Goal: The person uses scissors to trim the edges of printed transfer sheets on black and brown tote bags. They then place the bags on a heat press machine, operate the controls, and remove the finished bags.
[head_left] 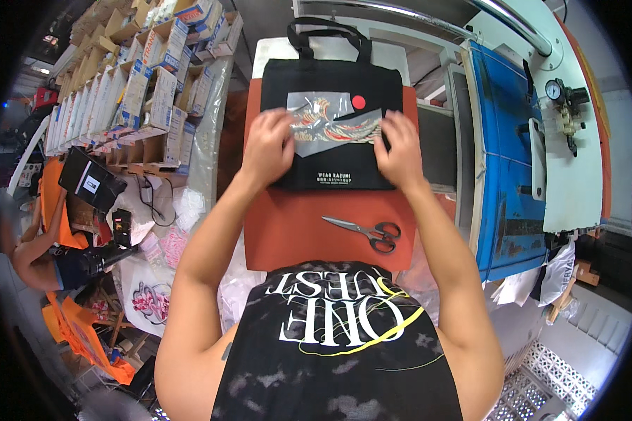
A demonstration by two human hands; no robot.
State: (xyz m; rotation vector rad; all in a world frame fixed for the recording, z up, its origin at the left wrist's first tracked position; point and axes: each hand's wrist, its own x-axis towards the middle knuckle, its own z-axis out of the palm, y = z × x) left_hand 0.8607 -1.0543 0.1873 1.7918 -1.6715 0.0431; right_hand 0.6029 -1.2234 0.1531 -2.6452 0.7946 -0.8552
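A black tote bag (336, 77) lies on a red-orange board, its handles pointing away from me. On the bag is a clear transfer film (323, 146) with an orange and cream wave-like design; a red dot (359, 102) shows beside it. My left hand (268, 144) has curled fingers at the film's left edge. At its right edge, my right hand (400, 149) holds the film with bent fingers and thumb. Both palms face down, and the fingertips are partly hidden. Scissors with black handles (380, 237) lie on the board nearer my body, their blades pointing left.
The red-orange board (288, 235) extends toward my torso. A blue machine panel (505, 161) and a pressure gauge (555, 89) stand on the right. At left are shelves of cardboard boxes (158, 98). Another person's arm (42, 231) reaches near a black box (91, 184).
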